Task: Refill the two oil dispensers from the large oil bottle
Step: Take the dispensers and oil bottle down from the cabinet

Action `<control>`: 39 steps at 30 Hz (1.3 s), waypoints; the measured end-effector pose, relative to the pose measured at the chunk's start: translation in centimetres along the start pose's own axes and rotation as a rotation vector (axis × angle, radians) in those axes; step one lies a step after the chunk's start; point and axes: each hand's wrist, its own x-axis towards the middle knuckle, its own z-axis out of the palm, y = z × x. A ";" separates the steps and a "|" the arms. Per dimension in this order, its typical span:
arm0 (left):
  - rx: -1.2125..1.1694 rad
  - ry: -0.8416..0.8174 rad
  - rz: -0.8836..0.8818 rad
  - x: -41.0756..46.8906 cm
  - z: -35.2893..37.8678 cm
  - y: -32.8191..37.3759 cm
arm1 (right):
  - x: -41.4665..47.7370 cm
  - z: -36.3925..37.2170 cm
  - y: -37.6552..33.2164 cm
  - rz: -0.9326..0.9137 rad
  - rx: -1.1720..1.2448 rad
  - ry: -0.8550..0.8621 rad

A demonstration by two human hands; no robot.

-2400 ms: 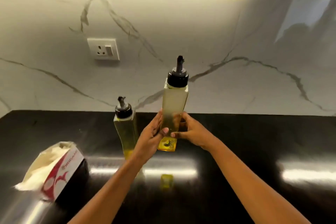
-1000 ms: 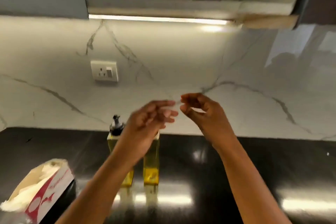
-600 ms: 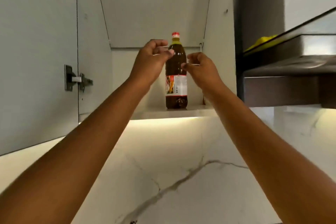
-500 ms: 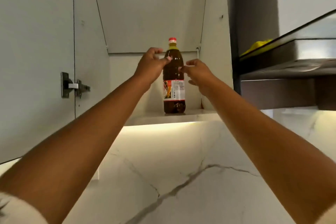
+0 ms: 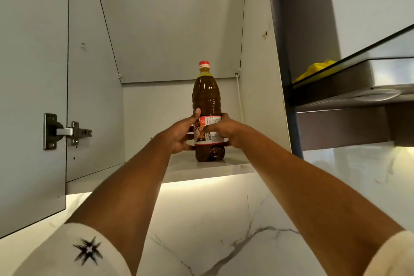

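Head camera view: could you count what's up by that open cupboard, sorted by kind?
Bottles: 1, the large oil bottle
Hands: 2, the left hand and right hand, both gripping the bottle at its label
Hinges: 1, the metal hinge on the door
Yellow things: 1, a yellow cloth-like thing on the ledge at right
Total: 5

Wall cabinet [image 5: 170, 29] open, pale grey inside, door [image 5: 33, 74] swung out left with a metal hinge [image 5: 67, 132] on its inner face; thin white cable [image 5: 239, 96] in the back right corner. Light strip [image 5: 201, 182] glows under the cabinet floor, above a white marble backsplash [image 5: 224, 231] with grey veins. Right of the cabinet: glass-topped hood [image 5: 358, 96], something yellow [image 5: 318, 70] lying on it.
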 end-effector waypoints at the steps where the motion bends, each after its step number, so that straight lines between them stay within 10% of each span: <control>1: 0.021 0.000 0.000 -0.1 -0.2 -0.1 | 0.1 0.0 0.2 -0.007 0.016 -0.003; 26: -0.025 0.049 0.237 -16.0 4.3 2.3 | -15.3 -1.5 -1.9 -0.373 0.319 -0.150; 39: -0.167 -0.026 0.033 -27.8 8.1 -23.1 | -28.7 3.9 19.5 0.039 0.144 -0.381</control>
